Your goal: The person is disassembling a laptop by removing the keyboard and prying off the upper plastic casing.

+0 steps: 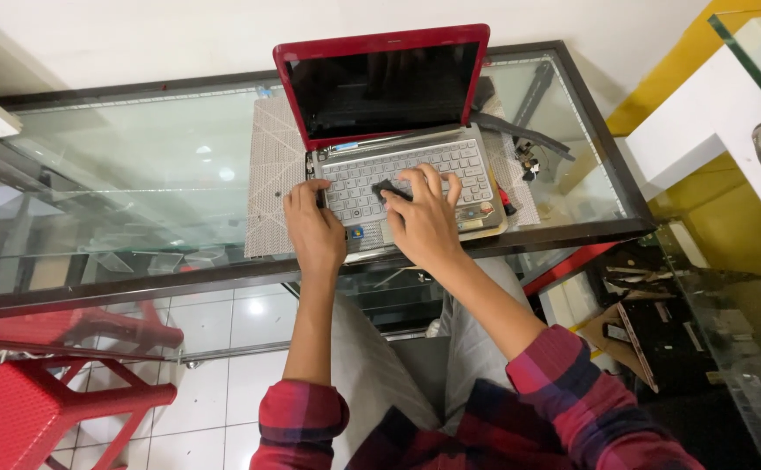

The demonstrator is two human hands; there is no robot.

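A small red laptop [384, 80] stands open with a dark screen on a perforated mat [269, 165] on a glass table [137, 174]. Its silver keyboard [450, 161] faces me. My left hand [313, 228] rests on the laptop's left front corner, fingers curled over the edge. My right hand [425, 218] presses on the keyboard's middle and holds a small dark pad [388, 190] under its fingertips. Both sleeves are red and dark plaid.
A red plastic stool [41, 396] stands at lower left under the glass. Dark strips and small parts [528, 144] lie to the right of the laptop. A white and yellow cabinet [720, 130] with a metal handle is at right. Cardboard scraps [624, 335] lie on the floor.
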